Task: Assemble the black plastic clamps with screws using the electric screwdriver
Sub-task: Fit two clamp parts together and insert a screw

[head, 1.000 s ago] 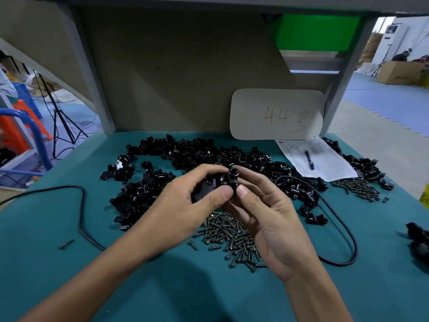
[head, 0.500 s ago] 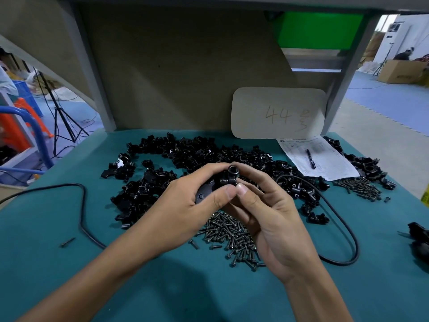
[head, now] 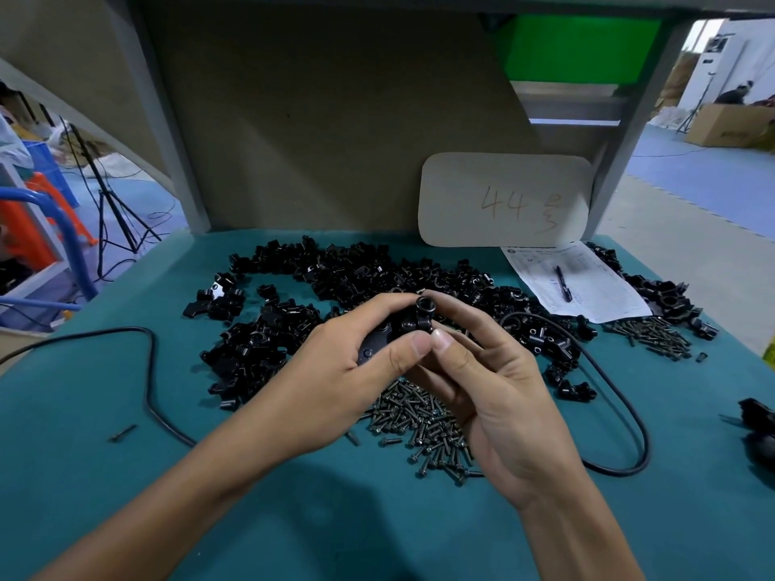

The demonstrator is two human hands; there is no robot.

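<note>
Change: the clamp pieces [head: 413,322] are sitting a little tighter together than a second ago, and the ring end is turning more upward.
Left hand [head: 335,371]: its fingers are gripping the flat piece, just above the screw pile [head: 419,425].
Right hand [head: 495,392]: its thumb and fingers are pinching the ring piece.
Meaning: the halves are probably mating, and no screw is showing in them yet.
Dark tool [head: 755,417]: it is lying well right of the screw pile, and I cannot tell whether it is the screwdriver.

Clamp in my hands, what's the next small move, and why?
Probably lower the right hand to pinch one screw from the screw pile just beneath. Both it and the left hand grip the black clamp, whose pieces seem fitted together, and no screw shows in it.
</note>
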